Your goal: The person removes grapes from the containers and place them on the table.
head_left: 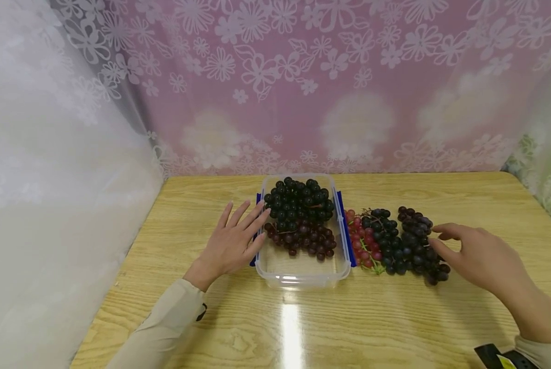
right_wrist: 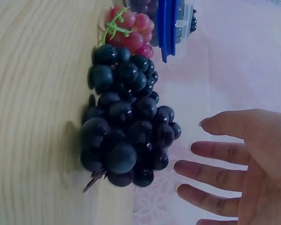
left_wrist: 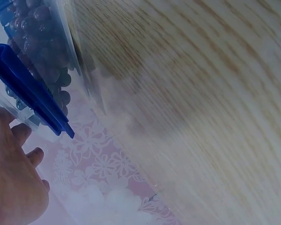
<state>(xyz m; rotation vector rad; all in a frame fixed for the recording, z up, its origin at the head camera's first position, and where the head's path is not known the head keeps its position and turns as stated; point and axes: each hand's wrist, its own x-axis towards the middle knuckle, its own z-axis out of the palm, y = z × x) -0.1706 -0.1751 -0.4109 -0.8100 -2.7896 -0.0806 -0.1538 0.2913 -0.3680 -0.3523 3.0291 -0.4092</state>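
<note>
- Lying on the surface (head_left: 238,328), dark purple grapes (head_left: 415,248) are at 3 o'clock of the clear container (head_left: 298,280).
- At their 3 o'clock, just beside them, the right hand (head_left: 487,259) is wide.
- At their 9 o'clock are black grapes (head_left: 388,238), then red grapes (head_left: 364,243).
- The container holds green-black grapes (head_left: 298,200) and, at their 6 o'clock, dark red grapes (head_left: 307,238).
- At its 9 o'clock, the left hand (head_left: 232,242) is spread wide.

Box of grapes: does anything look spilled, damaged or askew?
Nothing stands out. The open box sits flat on the table, dark bunches inside; the other bunches lie close together beside it, with no loose grapes or spill visible.
</note>
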